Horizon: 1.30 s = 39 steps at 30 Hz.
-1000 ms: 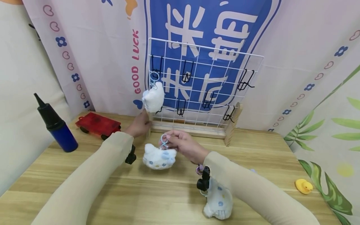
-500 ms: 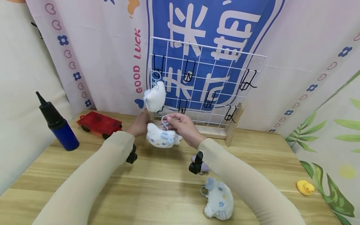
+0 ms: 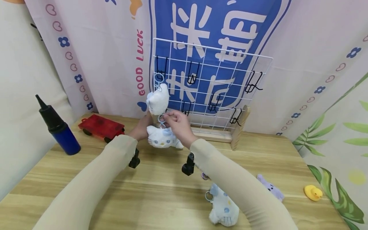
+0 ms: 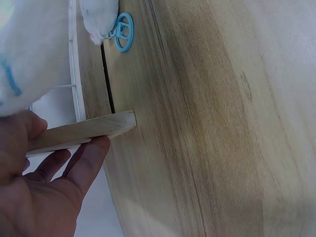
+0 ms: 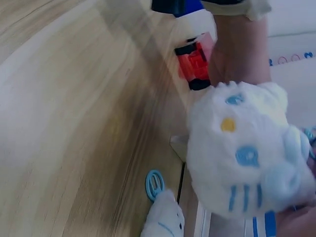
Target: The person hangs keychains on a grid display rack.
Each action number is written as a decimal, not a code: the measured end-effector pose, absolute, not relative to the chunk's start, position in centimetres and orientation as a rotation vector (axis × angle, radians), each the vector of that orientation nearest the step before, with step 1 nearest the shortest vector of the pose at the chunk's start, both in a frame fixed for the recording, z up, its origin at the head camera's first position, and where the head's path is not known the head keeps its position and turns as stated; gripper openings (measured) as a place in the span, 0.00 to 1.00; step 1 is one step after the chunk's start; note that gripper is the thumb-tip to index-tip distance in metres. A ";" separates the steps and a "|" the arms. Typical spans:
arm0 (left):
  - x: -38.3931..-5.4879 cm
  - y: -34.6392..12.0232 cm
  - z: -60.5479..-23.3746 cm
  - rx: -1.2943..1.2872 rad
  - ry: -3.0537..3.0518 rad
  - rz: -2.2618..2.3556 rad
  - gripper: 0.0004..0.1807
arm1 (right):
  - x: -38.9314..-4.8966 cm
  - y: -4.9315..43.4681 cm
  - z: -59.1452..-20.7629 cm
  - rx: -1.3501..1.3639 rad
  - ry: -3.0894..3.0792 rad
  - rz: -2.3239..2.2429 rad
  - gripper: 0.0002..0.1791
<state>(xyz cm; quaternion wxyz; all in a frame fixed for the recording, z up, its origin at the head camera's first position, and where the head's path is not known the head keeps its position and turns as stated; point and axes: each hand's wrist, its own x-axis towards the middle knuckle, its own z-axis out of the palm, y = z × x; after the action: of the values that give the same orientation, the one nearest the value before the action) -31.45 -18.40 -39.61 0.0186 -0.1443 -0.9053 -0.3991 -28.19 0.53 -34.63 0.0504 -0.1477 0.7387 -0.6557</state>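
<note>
My right hand (image 3: 180,126) pinches the light-blue ring (image 3: 161,119) of a white plush cat-head keychain (image 3: 161,139), which dangles face outward before the left end of a white wire grid rack (image 3: 218,51). In the right wrist view this keychain (image 5: 222,168) shows blue eyes, a yellow nose and a blue bow. My left hand (image 3: 142,127) holds the rack's wooden end support; in the left wrist view, fingers and thumb (image 4: 34,123) lie on either side of the wooden piece (image 4: 98,126). Another white plush keychain (image 3: 159,101) hangs from the upper left hook, just above.
Black hooks (image 3: 192,76) line the grid. A small white plush (image 5: 165,217) lies by the rack base. On the table are another cat-head keychain (image 3: 225,209), a purple plush (image 3: 271,188), a yellow duck (image 3: 313,193), a red toy cart (image 3: 101,126) and a blue-and-black pump (image 3: 61,131).
My right hand has raised the cat-head keychain, then shifted it slightly left, toward the rack's left end. My left hand keeps its place on the wooden support.
</note>
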 end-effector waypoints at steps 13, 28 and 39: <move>-31.5 -18.5 -39.8 -0.403 -2.839 -1.316 0.29 | -28.1 -1.0 -35.3 -0.372 2.427 -1.966 0.12; -31.5 -18.7 -40.1 -0.439 -2.839 -1.304 0.32 | -28.1 -0.9 -36.2 -0.488 2.569 -1.791 0.11; -31.4 -18.5 -39.8 -0.389 -2.869 -1.290 0.29 | -28.2 0.8 -37.6 -0.484 2.534 -1.678 0.18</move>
<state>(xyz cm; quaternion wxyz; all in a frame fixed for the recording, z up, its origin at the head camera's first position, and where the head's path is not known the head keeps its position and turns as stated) -31.44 -18.46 -39.80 -0.0143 -0.1227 -0.9051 -0.4070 -28.20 0.81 -37.64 0.0322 -0.1572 0.8229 -0.5450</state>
